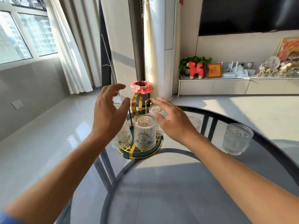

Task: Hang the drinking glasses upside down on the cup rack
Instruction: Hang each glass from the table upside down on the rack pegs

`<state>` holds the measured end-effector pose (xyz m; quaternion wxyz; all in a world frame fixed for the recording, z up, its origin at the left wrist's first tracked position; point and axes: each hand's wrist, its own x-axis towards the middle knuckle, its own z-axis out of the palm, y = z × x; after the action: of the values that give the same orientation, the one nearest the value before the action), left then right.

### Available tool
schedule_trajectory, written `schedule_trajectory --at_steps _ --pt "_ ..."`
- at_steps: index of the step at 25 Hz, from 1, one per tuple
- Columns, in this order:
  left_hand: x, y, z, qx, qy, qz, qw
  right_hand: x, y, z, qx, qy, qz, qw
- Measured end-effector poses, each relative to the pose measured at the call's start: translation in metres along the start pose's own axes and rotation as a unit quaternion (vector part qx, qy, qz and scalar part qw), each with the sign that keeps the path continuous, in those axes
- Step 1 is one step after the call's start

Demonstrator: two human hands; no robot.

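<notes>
A gold cup rack (135, 102) with a green round base (142, 155) stands on the glass table. Several embossed clear glasses hang upside down on it; the nearest glass (145, 132) faces me, another glass (122, 139) sits partly behind my left wrist. My left hand (109, 113) hovers at the rack's left side, fingers spread, holding nothing. My right hand (174, 121) hovers at its right side, fingers apart, over a hung glass (156, 109). One glass (236, 139) stands upright on the table to the right. Another glass (195, 122) lies beyond my right hand.
The round glass table (178, 183) has a dark rim and metal frame beneath. A bin with a red bag (142, 87) stands on the floor behind the rack. A low white cabinet (226, 85) with ornaments runs along the right wall.
</notes>
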<state>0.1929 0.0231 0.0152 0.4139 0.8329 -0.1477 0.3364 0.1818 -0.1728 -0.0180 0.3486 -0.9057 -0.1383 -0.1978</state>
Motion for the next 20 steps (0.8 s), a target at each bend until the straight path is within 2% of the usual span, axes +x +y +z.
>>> schedule_trajectory --at_steps 1,3,5,7,9,11,13,16,20 --pt "-0.029 0.012 0.002 -0.022 -0.005 0.056 0.998 -0.023 0.011 -0.003 0.011 0.019 0.023 1.000" --pt "-0.085 0.029 0.022 -0.049 -0.101 0.113 0.987 -0.072 0.040 -0.011 0.007 0.012 0.090 0.996" --pt "-0.122 0.039 0.055 -0.030 -0.243 0.097 0.965 -0.112 0.071 -0.021 -0.016 -0.021 0.173 0.985" --pt "-0.139 0.041 0.090 0.056 -0.363 0.082 0.926 -0.139 0.095 -0.035 -0.036 -0.035 0.259 0.965" --pt "-0.144 0.040 0.118 0.152 -0.450 0.065 0.877 -0.157 0.114 -0.046 -0.033 0.010 0.322 0.946" --pt "-0.141 0.041 0.139 0.208 -0.524 0.011 0.826 -0.170 0.133 -0.054 -0.028 0.102 0.346 0.932" --pt "-0.131 0.040 0.155 0.242 -0.559 -0.022 0.793 -0.172 0.151 -0.060 0.009 0.172 0.375 0.911" --pt "-0.127 0.038 0.163 0.267 -0.568 -0.013 0.778 -0.158 0.179 -0.066 0.097 0.187 0.454 0.866" --pt "-0.133 0.032 0.160 0.301 -0.566 0.032 0.767 -0.129 0.203 -0.068 0.107 0.146 0.442 0.878"
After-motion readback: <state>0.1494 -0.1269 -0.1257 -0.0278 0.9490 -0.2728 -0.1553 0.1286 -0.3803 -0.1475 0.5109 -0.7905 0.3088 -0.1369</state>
